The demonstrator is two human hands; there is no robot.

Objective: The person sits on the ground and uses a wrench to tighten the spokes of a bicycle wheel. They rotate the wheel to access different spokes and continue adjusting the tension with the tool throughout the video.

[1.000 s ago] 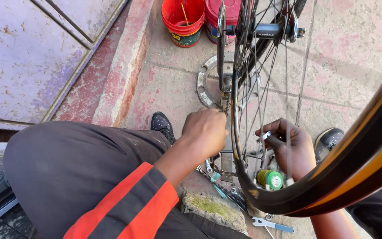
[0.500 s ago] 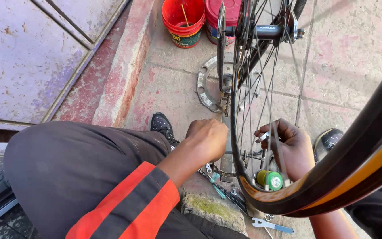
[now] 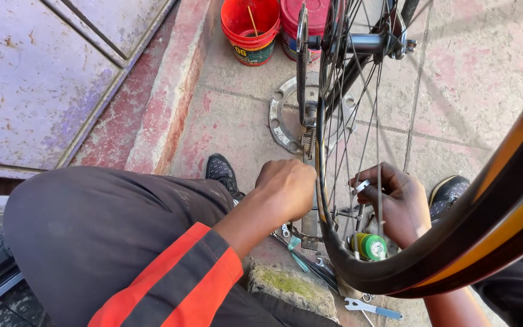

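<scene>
1. A rusted purple metal door (image 3: 37,79) is being seen at the far left, with a worn red-painted concrete kerb (image 3: 164,91) running just beside it.
2. A dark trouser leg (image 3: 110,230) is being stretched across the lower left, and a black sleeve with an orange cuff (image 3: 177,284) is being shown below it.
3. An orange plastic bucket (image 3: 255,30) with a stick standing in it is being kept at the top, just beside a red plastic tub (image 3: 310,18).
4. A grey metal ring-shaped plate (image 3: 286,115) is lying on the paving behind the wheel.
5. The left hand (image 3: 286,188) is being held at the left side of the spoked bicycle wheel (image 3: 364,121), fingers curled into a closed fist against the rim; what is gripped inside cannot be told.
6. A mossy stone block (image 3: 292,287) is lying below that hand, near small spanners (image 3: 373,309) scattered on the ground.
7. The wheel is being kept upright between the two hands, its black tyre with a yellow stripe (image 3: 485,236) sweeping across the lower right.
8. The right hand (image 3: 398,203) is being held behind the spokes, fingers narrowly pinched on a small silver metal tool (image 3: 361,186) at a spoke.
9. A green-capped small bottle (image 3: 370,246) is standing just below the right hand.
10. A black shoe (image 3: 449,191) is being seen beyond the tyre.
</scene>
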